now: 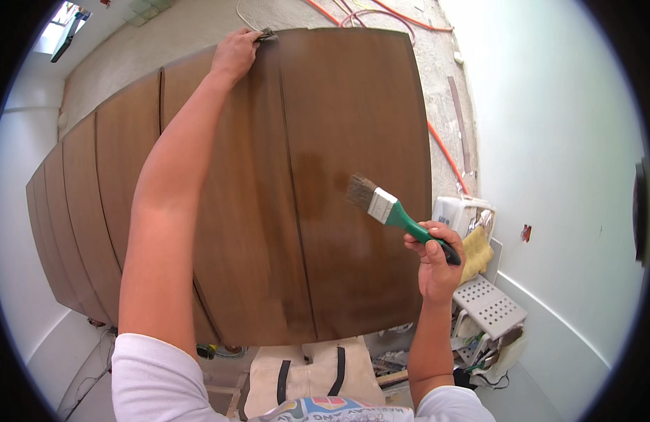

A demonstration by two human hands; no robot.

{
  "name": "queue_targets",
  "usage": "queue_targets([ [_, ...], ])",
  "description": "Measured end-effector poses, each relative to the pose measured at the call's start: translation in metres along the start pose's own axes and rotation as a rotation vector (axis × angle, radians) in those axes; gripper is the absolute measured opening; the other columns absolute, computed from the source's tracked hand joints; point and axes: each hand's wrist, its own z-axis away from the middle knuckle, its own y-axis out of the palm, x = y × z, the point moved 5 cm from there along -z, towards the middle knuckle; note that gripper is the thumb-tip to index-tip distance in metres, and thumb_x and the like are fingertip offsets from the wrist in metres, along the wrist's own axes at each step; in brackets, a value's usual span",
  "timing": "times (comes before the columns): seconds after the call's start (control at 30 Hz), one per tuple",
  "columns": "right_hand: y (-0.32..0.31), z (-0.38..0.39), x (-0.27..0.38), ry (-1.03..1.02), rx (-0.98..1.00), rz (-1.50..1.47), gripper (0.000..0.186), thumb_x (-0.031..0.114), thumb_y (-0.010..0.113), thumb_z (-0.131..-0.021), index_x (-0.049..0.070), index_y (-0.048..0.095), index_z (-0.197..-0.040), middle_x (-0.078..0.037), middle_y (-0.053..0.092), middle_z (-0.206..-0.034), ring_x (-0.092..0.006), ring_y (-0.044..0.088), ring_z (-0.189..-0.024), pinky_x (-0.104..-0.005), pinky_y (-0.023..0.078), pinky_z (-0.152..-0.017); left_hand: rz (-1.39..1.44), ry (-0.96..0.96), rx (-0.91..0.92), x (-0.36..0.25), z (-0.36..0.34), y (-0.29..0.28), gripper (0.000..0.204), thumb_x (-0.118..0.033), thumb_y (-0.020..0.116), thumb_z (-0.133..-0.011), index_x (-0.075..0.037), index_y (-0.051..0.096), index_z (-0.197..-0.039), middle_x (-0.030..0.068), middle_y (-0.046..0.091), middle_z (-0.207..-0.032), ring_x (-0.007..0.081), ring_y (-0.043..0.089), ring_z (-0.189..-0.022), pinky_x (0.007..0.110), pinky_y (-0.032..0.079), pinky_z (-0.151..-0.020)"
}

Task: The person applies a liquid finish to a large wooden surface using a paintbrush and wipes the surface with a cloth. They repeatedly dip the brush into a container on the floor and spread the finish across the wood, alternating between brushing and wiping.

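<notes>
Brown wooden boards lie side by side across the view, with darker, wet-looking patches and streaks on those at the right. My right hand grips a paintbrush with a green handle, metal ferrule and brown-stained bristles, angled over the rightmost board. My left hand is closed on a dark grey rag at the far edge of the boards, my arm stretched across them.
Orange hoses and thin cables lie on the concrete floor beyond the boards. At the right, by the white wall, sit a white container, a yellow cloth and a perforated metal piece. Cream padded fabric shows below.
</notes>
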Motion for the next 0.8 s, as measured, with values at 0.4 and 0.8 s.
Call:
queue_targets([
  [0.4, -0.023, 0.131, -0.008, 0.087, -0.088, -0.035, 0.019, 0.007, 0.068, -0.100, -0.003, 0.065, -0.117, -0.019, 0.066, -0.119, -0.0313, 0.074, -0.100, -0.0433, 0.064, -0.089, 0.210, 0.120, 0.225, -0.243, 0.392, -0.088, 0.040, -0.004, 0.064, -0.086, -0.009, 0.072, -0.124, 0.0081, 0.064, -0.118, 0.0281, 0.060, -0.112, 0.043, 0.046, -0.096],
  [0.8, -0.039, 0.285, -0.019, 0.163, -0.116, -0.039, 0.021, 0.009, 0.072, -0.099, -0.002, 0.066, -0.115, -0.017, 0.070, -0.115, -0.0278, 0.075, -0.099, -0.0394, 0.064, -0.089, 0.463, 0.182, 0.474, -0.345, 0.621, -0.155, 0.043, -0.007, 0.067, -0.082, -0.008, 0.072, -0.125, 0.0074, 0.066, -0.118, 0.0269, 0.061, -0.112, 0.042, 0.044, -0.099],
])
